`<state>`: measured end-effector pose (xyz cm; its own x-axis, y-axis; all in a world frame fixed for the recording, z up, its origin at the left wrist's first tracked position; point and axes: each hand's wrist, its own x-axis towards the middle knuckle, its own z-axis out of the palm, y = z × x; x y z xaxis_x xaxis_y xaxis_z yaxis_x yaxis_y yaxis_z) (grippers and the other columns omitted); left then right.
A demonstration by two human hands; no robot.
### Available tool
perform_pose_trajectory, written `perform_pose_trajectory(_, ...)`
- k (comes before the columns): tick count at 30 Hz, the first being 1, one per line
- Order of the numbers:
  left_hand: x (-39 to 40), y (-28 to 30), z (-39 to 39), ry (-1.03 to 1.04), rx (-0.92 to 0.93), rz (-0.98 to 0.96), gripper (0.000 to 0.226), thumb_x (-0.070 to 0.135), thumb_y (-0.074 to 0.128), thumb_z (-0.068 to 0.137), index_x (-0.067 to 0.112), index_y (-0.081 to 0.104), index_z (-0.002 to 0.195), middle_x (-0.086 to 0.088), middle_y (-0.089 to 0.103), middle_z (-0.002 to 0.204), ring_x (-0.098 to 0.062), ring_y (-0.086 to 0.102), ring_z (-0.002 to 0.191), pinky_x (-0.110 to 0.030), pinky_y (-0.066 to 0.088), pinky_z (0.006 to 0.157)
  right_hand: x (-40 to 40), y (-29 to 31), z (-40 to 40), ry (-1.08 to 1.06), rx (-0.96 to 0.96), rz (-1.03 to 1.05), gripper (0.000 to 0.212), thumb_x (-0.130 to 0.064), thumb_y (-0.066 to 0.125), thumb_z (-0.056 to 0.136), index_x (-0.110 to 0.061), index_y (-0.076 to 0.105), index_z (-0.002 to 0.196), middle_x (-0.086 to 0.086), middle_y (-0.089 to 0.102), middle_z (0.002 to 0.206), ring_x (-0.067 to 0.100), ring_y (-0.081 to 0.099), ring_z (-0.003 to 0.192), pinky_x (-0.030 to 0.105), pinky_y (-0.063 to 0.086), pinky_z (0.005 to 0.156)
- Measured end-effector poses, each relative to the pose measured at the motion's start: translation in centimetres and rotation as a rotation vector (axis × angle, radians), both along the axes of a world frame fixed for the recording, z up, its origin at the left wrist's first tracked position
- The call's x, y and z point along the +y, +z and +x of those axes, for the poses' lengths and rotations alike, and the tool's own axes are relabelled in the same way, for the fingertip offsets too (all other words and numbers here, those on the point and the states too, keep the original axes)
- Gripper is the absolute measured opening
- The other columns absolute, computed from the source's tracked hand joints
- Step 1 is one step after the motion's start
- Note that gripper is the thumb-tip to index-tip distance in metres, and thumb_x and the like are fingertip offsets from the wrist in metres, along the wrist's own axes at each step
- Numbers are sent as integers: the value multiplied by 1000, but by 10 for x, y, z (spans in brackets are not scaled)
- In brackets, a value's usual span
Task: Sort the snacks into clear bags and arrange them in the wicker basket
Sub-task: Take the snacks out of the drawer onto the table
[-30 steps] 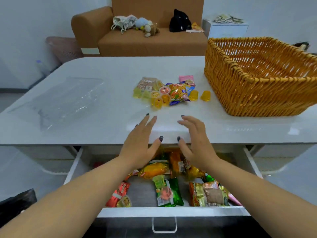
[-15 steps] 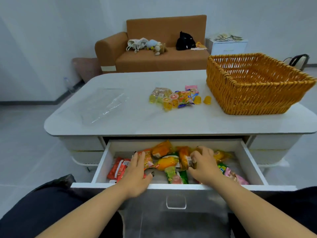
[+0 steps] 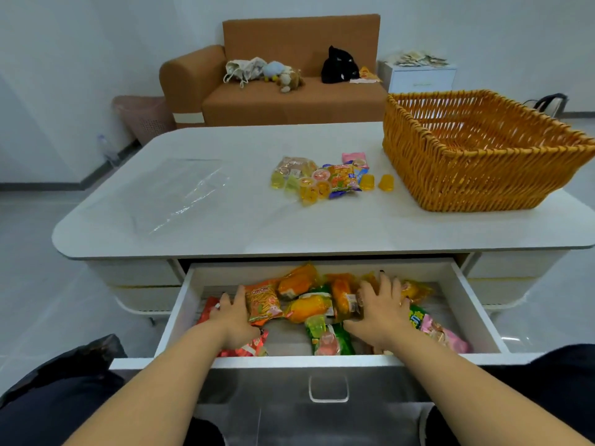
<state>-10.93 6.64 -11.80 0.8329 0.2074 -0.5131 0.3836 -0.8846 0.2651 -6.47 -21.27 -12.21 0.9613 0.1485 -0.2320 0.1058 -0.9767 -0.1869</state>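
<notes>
Below, left hand (image 3: 233,312) and right hand (image 3: 380,304) flank drawer snacks (image 3: 307,309).

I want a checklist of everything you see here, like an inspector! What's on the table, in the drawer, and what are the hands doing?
Surface: white table, drawer pulled open below.
Job's things: snack pile mid-table; clear bags lying flat at left; wicker basket at right, no snacks visible inside; more snack packets in the drawer.
Clutter: nothing seen.
Hands: left hand and right hand reach into the drawer, fingers spread on packets.
Cables: nothing seen.
Surroundings: brown sofa with soft toys, white cabinet, pink bin.
</notes>
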Motion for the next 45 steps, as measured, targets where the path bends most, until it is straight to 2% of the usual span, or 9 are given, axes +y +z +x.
perform_pose_trajectory(7,-30,-16,29,-49,-216,-234,105,35,73,83,32,-3,155,-9,-5,163,-37,0,149,-50,18,119,-4,-9,48,-598,167,323,116,-79,60,68,-31,-1,154,19,-20,157,49,-17,141,64,3,114)
perform_pose_trajectory(13,-49,-32,53,-281,-234,-154,85,40,73,80,37,27,150,-3,-10,163,-33,-5,149,-50,16,120,0,-31,58,-457,320,204,110,-80,56,70,-27,7,154,19,-22,156,54,-15,139,60,5,114)
perform_pose_trajectory(16,-58,-38,59,-298,-220,-71,59,39,71,80,36,48,134,-7,-2,159,-40,18,142,-44,30,115,3,-33,63,-417,336,102,104,-76,57,73,-27,12,152,18,-19,156,54,-7,140,59,14,114)
perform_pose_trajectory(21,-66,-33,65,-364,-274,146,49,38,65,84,30,52,130,-14,18,148,-37,45,122,-40,45,97,8,-28,58,-380,232,115,82,-60,67,77,-19,37,142,16,9,149,43,21,132,43,39,100)
perform_pose_trajectory(27,-83,-27,54,-399,-266,351,48,34,61,85,23,53,132,-13,39,134,-34,42,121,-42,38,98,5,-24,46,-365,162,215,54,-39,73,80,-17,55,126,12,20,145,39,26,130,40,43,96)
perform_pose_trajectory(32,-81,-11,39,-184,-284,102,29,32,62,86,14,62,109,-10,40,120,-34,56,99,-39,51,83,1,-11,36,-315,103,268,39,-31,72,77,-13,62,110,12,37,133,35,45,117,41,49,93)
perform_pose_trajectory(35,-81,16,35,-167,-248,37,27,38,65,81,15,63,95,-7,41,110,-31,59,92,-36,53,76,1,11,31,-298,171,314,33,-35,68,70,-11,60,91,9,51,108,26,57,90,32,53,70)
perform_pose_trajectory(41,-78,87,45,-113,-201,-82,43,43,71,76,17,41,58,-4,42,60,-16,44,56,-28,27,48,5,98,41,-138,385,246,44,-39,76,65,-7,60,90,10,60,89,24,62,77,27,52,54)
perform_pose_trajectory(45,-65,128,55,41,-199,-252,46,45,79,73,11,50,61,-3,49,60,-18,53,58,-34,51,57,-1,143,51,-110,338,301,37,-37,76,69,-6,64,85,8,53,78,23,56,67,28,54,53)
